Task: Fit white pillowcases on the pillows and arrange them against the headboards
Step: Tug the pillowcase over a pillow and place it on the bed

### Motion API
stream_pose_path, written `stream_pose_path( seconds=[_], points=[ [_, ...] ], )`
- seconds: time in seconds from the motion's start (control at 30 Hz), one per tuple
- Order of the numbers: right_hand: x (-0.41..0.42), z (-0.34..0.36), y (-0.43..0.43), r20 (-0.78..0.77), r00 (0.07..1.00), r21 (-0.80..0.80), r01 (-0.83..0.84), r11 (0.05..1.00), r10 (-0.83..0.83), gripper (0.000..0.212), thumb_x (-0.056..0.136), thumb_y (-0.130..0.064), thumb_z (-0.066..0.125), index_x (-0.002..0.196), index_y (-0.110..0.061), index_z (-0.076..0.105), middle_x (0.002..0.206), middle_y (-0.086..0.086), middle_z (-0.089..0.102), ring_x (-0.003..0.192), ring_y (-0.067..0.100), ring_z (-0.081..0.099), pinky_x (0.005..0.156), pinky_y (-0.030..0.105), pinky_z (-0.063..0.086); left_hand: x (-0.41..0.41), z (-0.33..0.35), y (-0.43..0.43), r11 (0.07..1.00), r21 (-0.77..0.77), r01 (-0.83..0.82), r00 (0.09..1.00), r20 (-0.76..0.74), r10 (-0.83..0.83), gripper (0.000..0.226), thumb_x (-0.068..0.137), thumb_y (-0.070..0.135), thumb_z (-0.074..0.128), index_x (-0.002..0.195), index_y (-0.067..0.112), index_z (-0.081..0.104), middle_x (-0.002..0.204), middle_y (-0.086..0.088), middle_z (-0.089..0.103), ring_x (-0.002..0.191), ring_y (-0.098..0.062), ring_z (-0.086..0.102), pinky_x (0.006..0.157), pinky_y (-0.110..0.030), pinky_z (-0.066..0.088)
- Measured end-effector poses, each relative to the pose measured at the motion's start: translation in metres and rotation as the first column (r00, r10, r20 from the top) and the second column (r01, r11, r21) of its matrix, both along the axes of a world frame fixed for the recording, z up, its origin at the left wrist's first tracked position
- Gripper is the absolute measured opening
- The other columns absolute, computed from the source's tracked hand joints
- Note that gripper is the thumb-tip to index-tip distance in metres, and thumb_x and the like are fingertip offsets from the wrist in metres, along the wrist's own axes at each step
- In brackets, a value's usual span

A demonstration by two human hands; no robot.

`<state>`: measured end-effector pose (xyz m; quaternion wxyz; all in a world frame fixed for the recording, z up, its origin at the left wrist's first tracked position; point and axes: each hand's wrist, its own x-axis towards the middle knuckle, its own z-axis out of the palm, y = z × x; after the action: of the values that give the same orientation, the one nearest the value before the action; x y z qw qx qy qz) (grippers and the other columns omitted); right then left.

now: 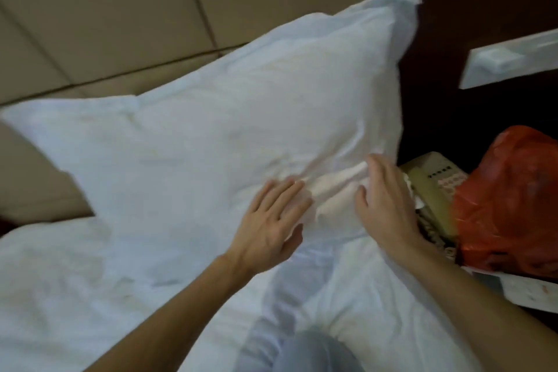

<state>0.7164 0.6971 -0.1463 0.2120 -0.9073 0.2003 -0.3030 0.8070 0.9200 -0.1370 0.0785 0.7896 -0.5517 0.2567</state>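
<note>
Nearby, telephone (428, 187) and red bag (510, 205) beside pillow (226, 118).

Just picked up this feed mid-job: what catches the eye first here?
A big white pillow fills the middle of the view, propped against the beige padded headboard. Both hands rest on its lower right part: the left hand flat, the right hand by a bunched fold of cloth. At the right edge a red plastic bag sits beside a beige telephone.
</note>
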Motion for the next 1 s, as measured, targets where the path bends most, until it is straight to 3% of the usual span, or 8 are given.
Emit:
stream_pose_path(
  seconds=[0.17, 0.23, 0.33, 0.43, 0.57, 0.77, 0.9, 1.0],
  points=[
    [0.041, 0.042, 0.075, -0.016, 0.954, -0.397, -0.279, 0.874, 0.298, 0.055, 0.078, -0.011, 0.058, 0.133, -0.006, 0.055, 0.145, 0.021, 0.047, 0.132, 0.04, 0.047, 0.106, 0.048, 0.04, 0.021, 0.002, 0.134, 0.785, -0.363, -0.502, 0.865, -0.223, 0.45, 0.048, 0.087, 0.029, 0.072, 0.132, 0.014, 0.06, 0.141, -0.012, 0.056, 0.13, -0.032, 0.051, 0.107, -0.045, 0.039],
    [0.062, 0.056, 0.111, -0.084, 0.9, -0.495, -0.411, 0.765, 0.429, 0.055, 0.077, -0.01, 0.063, 0.131, -0.007, 0.057, 0.148, 0.021, 0.045, 0.135, 0.039, 0.044, 0.109, 0.048, 0.038, 0.037, 0.006, 0.18, 0.511, -0.44, -0.739, 0.672, -0.54, 0.507, 0.056, 0.089, 0.036, 0.071, 0.135, 0.01, 0.053, 0.138, -0.011, 0.054, 0.129, -0.031, 0.048, 0.108, -0.039, 0.036],
    [0.094, 0.076, 0.163, -0.218, 0.832, -0.61, -0.524, 0.594, 0.511, 0.055, 0.079, -0.016, 0.062, 0.134, -0.011, 0.057, 0.152, 0.018, 0.043, 0.141, 0.037, 0.039, 0.117, 0.049, 0.03, 0.076, 0.011, 0.241, 0.225, -0.218, -0.95, 0.261, -0.948, 0.183, 0.083, 0.085, 0.058, 0.069, 0.148, 0.013, 0.04, 0.149, -0.011, 0.042, 0.136, -0.03, 0.044, 0.11, -0.04, 0.038],
    [0.124, 0.093, 0.205, -0.356, 0.802, -0.642, -0.583, 0.498, 0.479, 0.062, 0.084, -0.028, 0.065, 0.143, -0.015, 0.049, 0.156, 0.016, 0.037, 0.146, 0.035, 0.032, 0.12, 0.052, 0.022, 0.112, 0.004, 0.284, 0.342, 0.007, -0.94, -0.01, -1.0, -0.006, 0.103, 0.078, 0.066, 0.072, 0.156, 0.017, 0.028, 0.16, -0.008, 0.032, 0.143, -0.028, 0.039, 0.111, -0.042, 0.037],
    [0.162, 0.105, 0.236, -0.535, 0.764, -0.614, -0.645, 0.454, 0.361, 0.094, 0.084, -0.067, 0.059, 0.159, -0.028, 0.016, 0.167, 0.011, 0.009, 0.154, 0.032, 0.004, 0.121, 0.061, 0.005, 0.144, -0.021, 0.311, 0.609, 0.148, -0.78, -0.114, -0.989, 0.094, 0.11, 0.064, 0.076, 0.077, 0.15, 0.019, 0.041, 0.148, -0.002, 0.052, 0.127, -0.02, 0.058, 0.106, -0.035, 0.047],
    [0.192, 0.092, 0.225, -0.517, 0.808, -0.644, -0.584, 0.494, 0.281, 0.106, 0.079, -0.078, 0.053, 0.16, -0.034, 0.001, 0.168, 0.008, -0.006, 0.155, 0.029, -0.01, 0.119, 0.064, -0.001, 0.154, -0.062, 0.334, 0.654, 0.345, -0.674, -0.265, -0.938, 0.222, 0.105, 0.056, 0.071, 0.085, 0.139, 0.016, 0.051, 0.134, 0.0, 0.063, 0.113, -0.02, 0.065, 0.094, -0.035, 0.054],
    [0.203, 0.086, 0.219, -0.484, 0.837, -0.677, -0.543, 0.497, 0.256, 0.102, 0.081, -0.075, 0.054, 0.16, -0.033, 0.005, 0.169, 0.008, -0.003, 0.155, 0.029, -0.005, 0.119, 0.064, 0.0, 0.165, -0.075, 0.345, 0.702, 0.396, -0.592, -0.203, -0.916, 0.346, 0.061, 0.065, 0.064, 0.084, 0.087, 0.009, 0.068, 0.08, 0.004, 0.07, 0.072, -0.011, 0.063, 0.064, -0.024, 0.049],
    [0.209, 0.09, 0.214, -0.459, 0.85, -0.689, -0.525, 0.499, 0.26, 0.098, 0.083, -0.071, 0.054, 0.16, -0.032, 0.008, 0.168, 0.01, 0.0, 0.155, 0.03, -0.001, 0.121, 0.061, 0.001, 0.169, -0.077, 0.348, 0.705, 0.307, -0.639, 0.068, -0.89, 0.45, 0.053, 0.082, 0.05, 0.076, 0.06, 0.015, 0.041, 0.058, 0.001, 0.043, 0.056, -0.015, 0.043, 0.055, -0.027, 0.03]
  ],
)
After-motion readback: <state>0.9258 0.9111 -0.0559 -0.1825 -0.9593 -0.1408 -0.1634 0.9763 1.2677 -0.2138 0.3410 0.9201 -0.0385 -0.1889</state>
